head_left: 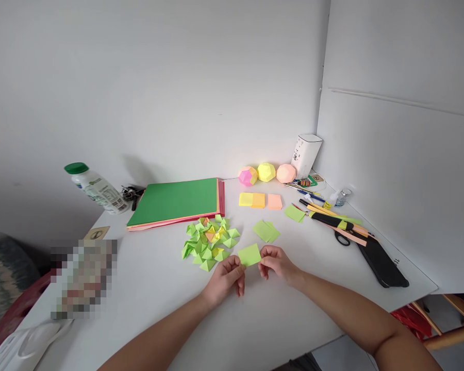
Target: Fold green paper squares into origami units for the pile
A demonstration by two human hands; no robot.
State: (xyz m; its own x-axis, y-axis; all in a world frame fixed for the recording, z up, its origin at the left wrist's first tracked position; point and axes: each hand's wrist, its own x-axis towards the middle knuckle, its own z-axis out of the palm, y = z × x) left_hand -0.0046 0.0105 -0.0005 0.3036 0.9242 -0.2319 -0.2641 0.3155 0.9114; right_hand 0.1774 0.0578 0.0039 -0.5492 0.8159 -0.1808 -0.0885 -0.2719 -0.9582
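Between my two hands is a small light-green paper sheet [249, 255], held just above the white table. My left hand [225, 278] pinches its lower left corner, thumb on top. At its right edge, my right hand [277, 264] grips the paper between thumb and fingers. Left of the sheet lies a pile of folded paper pieces [205, 245], mostly green with a few yellow and orange ones. Just beyond my right hand rest loose green sheets [266, 231], overlapping. Another green sheet [295, 213] lies farther right, by the scissors [330, 220].
A stack of coloured paper [181, 198] lies at the back left, near a leaning bottle [96, 188]. Paper balls [266, 172], sticky-note pads [252, 200] and a white box [306, 154] stand along the back. A black case [382, 262] and pens [313, 196] lie right.
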